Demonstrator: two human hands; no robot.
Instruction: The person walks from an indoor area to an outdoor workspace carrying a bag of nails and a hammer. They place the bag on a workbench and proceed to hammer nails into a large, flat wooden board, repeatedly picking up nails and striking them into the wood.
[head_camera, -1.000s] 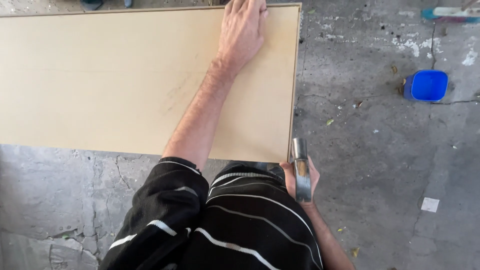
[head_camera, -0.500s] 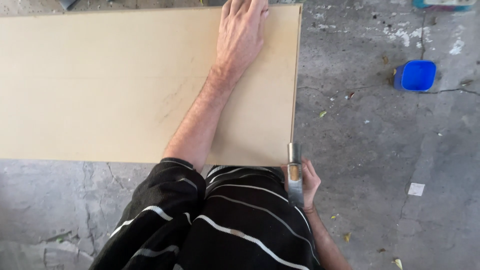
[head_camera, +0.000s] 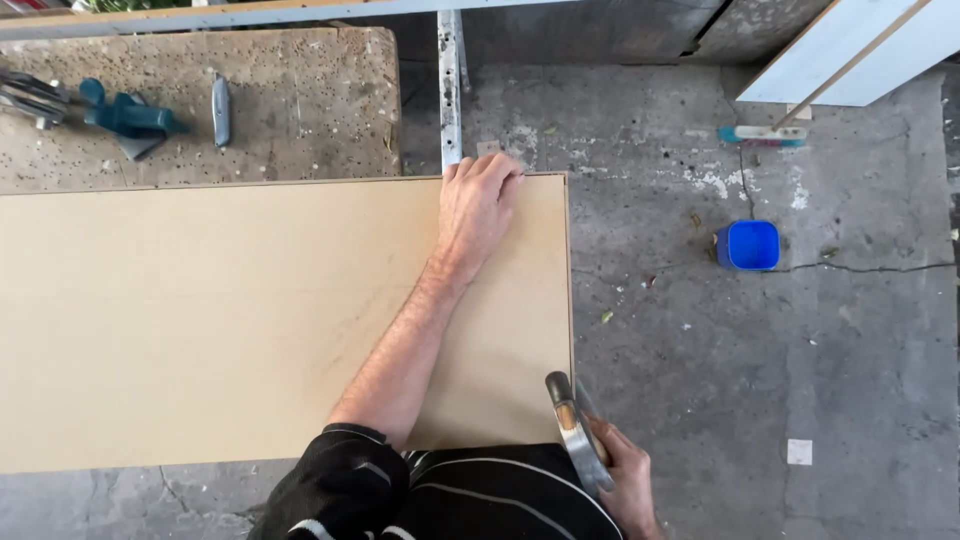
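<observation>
A large tan fibreboard panel (head_camera: 200, 320) lies flat and fills the left and middle of the view. My left hand (head_camera: 478, 208) reaches across it and curls its fingers over the far edge near the right corner. My right hand (head_camera: 625, 480) is low, just off the panel's near right corner, and grips a metal hammer (head_camera: 572, 425) whose head points toward that corner.
A pitted workbench (head_camera: 300, 110) sits behind the panel with a blue clamp (head_camera: 125, 115) and a grey utility knife (head_camera: 221, 108) on it. A metal post (head_camera: 450, 85) stands at the panel's far edge. A blue square tub (head_camera: 752, 245) rests on the cracked concrete floor to the right.
The camera has tilted up, so the workbench and far wall came into view. My left hand stays on the far edge; my right hand keeps the hammer by the near right corner.
</observation>
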